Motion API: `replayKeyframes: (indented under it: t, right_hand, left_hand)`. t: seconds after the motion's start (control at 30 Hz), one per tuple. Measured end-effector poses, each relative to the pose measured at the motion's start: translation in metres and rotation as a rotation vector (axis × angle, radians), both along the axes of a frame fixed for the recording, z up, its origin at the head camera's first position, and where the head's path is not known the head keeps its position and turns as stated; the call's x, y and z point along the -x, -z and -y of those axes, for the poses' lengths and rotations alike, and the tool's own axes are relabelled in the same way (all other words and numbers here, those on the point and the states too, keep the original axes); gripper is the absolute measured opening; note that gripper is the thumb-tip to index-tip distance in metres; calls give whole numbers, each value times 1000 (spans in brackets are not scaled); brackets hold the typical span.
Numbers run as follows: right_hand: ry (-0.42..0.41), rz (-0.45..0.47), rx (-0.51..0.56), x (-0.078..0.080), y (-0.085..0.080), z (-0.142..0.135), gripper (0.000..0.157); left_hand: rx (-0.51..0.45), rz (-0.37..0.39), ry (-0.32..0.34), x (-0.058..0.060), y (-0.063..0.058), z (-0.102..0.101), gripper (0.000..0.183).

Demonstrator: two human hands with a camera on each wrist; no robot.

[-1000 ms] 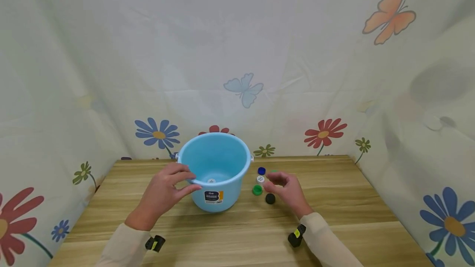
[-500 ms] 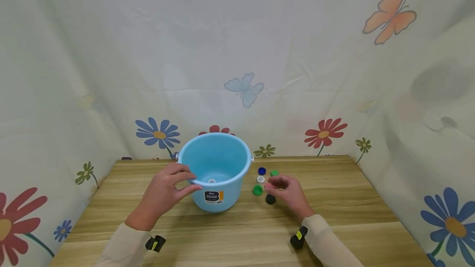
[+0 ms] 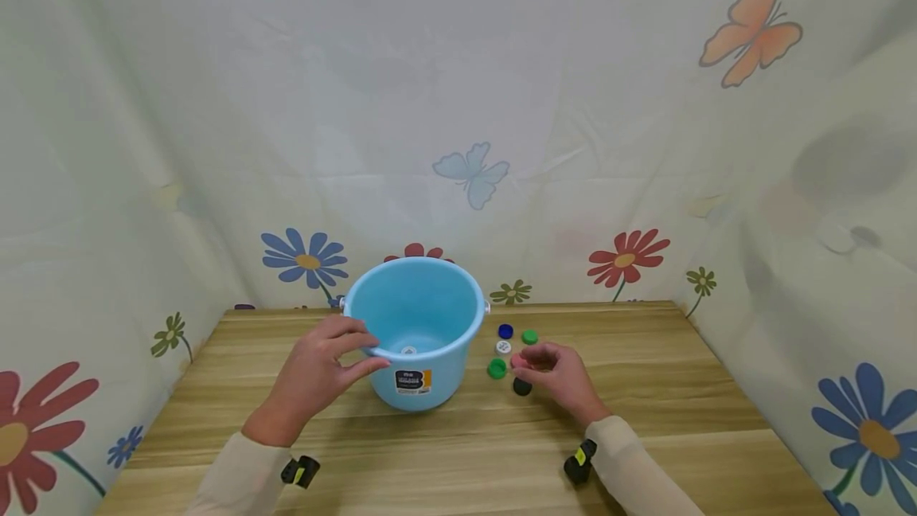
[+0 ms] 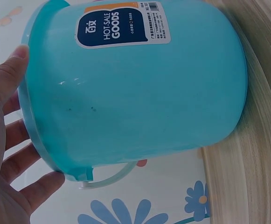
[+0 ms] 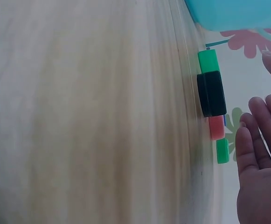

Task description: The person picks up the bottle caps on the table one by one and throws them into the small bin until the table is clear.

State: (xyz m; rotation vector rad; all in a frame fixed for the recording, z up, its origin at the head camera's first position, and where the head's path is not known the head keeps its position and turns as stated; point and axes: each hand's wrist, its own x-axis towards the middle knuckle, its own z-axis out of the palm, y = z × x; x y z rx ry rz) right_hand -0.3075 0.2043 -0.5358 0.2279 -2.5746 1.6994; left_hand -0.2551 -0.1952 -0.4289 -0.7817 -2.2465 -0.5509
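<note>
Left hand point(image 3: 315, 373) pinches the bucket point(image 3: 437, 321) by its seven-o'clock rim point(image 3: 426, 354), right hand point(image 3: 563, 379) spread near the pink cap point(image 3: 519, 361), plenty seemingly left: six caps point(image 3: 497, 369) outside at three o'clock, one unclear white disc point(image 3: 408, 350) inside

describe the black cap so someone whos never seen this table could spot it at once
Find the light blue plastic bucket on the brown wood-grain table. In the head view, a cluster of small round caps lies just right of it, by the person's right hand. The round black cap lies nearest the person and is the only black one.
</note>
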Motion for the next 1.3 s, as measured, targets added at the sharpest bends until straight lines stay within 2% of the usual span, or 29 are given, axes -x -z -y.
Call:
replayKeyframes:
  t: [0.5, 0.8, 1.3]
  right_hand:
    - [-30, -9, -31, -1, 0, -1, 32]
    - [-78, 28, -27, -2, 2, -2, 34]
    - [-75, 29, -104, 0, 5, -1, 33]
  left_hand:
    - [-4, -6, 1, 0, 1, 0, 36]
    - [-4, 1, 0, 0, 0, 0, 36]
    - [-7, 2, -3, 2, 2, 1, 36]
